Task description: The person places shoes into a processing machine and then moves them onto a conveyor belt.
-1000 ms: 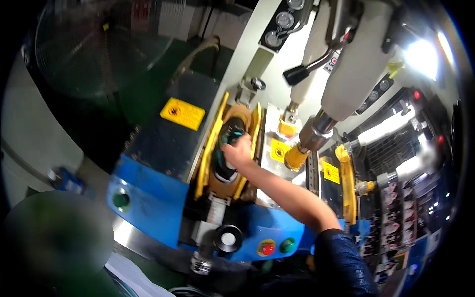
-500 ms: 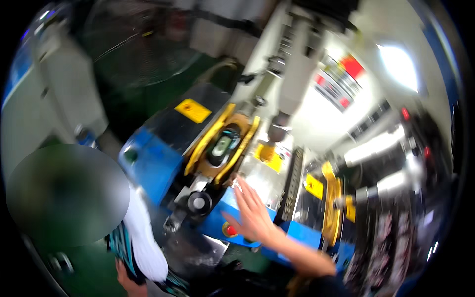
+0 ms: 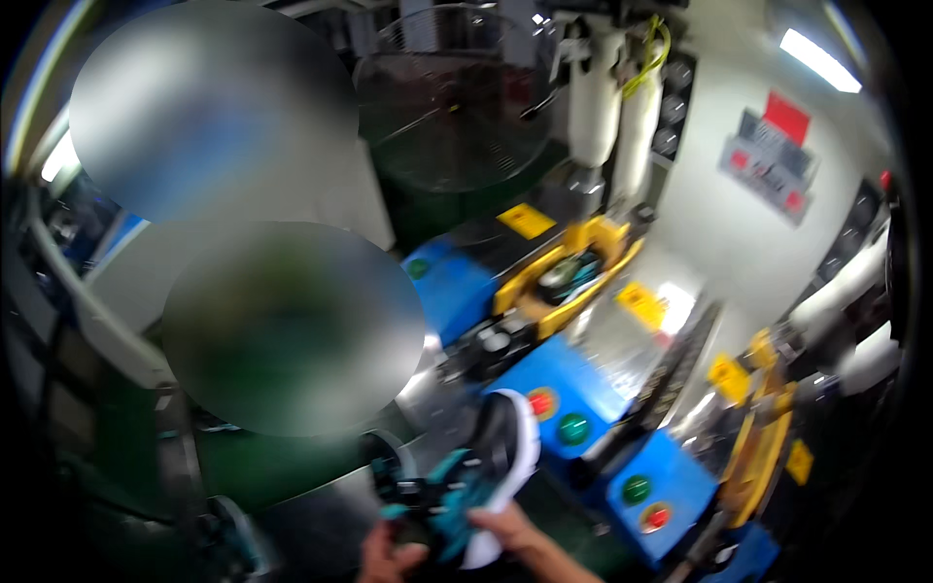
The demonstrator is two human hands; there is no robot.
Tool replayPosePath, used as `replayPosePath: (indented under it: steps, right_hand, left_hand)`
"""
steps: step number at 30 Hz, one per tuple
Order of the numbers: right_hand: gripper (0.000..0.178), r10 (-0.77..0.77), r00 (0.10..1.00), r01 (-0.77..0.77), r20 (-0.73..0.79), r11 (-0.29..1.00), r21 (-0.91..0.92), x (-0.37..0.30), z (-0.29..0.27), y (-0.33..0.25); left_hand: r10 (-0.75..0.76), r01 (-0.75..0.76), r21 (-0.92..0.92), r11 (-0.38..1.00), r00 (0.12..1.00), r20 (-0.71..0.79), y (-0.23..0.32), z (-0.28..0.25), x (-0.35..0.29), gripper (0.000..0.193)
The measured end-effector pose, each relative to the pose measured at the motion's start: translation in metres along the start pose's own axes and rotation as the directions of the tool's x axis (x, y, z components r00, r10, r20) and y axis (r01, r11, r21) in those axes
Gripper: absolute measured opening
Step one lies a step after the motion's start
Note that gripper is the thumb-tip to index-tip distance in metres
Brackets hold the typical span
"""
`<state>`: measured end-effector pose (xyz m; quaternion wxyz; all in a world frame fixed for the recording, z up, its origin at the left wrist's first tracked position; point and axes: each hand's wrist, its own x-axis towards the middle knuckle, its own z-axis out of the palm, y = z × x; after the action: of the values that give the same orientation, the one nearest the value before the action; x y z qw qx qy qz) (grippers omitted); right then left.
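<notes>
Low in the middle, a black and teal sports shoe [image 3: 528, 447] with a white sole is in my two hands. My right hand [image 3: 515, 532] grips it along the sole edge, thumb over the side. Closed on the teal part at its lower left is my left hand [image 3: 389, 559]. A dark loop-shaped part [image 3: 384, 457] rises beside the shoe; whether it belongs to a second shoe I cannot tell. Beyond my hands, another black and teal shoe [image 3: 571, 277] sits between the yellow side pads [image 3: 564, 316] of a press.
Blue control boxes [image 3: 559, 384] with red and green buttons stand just right of the held shoe. A second yellow-padded station [image 3: 763, 437] is farther right. A large caged fan [image 3: 452, 107] stands behind. Another shoe [image 3: 233, 539] lies at lower left. Two blurred patches hide the left side.
My right hand has come back from the press and now holds the shoe with my left. The shoe has come up into the middle of view. The view has swung left.
</notes>
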<state>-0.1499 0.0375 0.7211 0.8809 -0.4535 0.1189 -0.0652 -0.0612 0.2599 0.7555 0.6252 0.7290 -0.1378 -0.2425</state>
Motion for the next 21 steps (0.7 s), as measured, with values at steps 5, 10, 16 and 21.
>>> replayPosePath:
  steps: [5, 10, 16, 21]
  right_hand:
    - [0.053, 0.424, 0.897, -0.37, -0.121, 0.873, 0.317, -0.042, -0.004, 0.066]
    - [0.073, 0.638, 0.764, -0.547, -0.093, 0.718, 0.431, -0.011, 0.069, 0.083]
    - [0.081, -0.368, 0.761, -0.391, -0.535, 0.398, -0.83, 0.05, 0.048, 0.187]
    - [0.075, -0.212, 0.754, -0.621, -0.621, 0.075, -0.78, 0.137, 0.081, 0.19]
  left_hand:
    - [0.26, -0.086, -0.379, 0.921, 0.862, 0.436, 0.037, 0.011, 0.016, 0.075]
    - [0.363, -0.289, -0.327, 0.9, 0.912, 0.192, -0.003, -0.037, 0.031, 0.038]
    - [0.19, -0.228, -0.521, 0.822, 0.974, -0.125, -0.06, -0.14, 0.075, 0.022]
    - [0.066, -0.123, -0.401, 0.908, 0.986, -0.152, -0.046, -0.205, 0.089, 0.014]
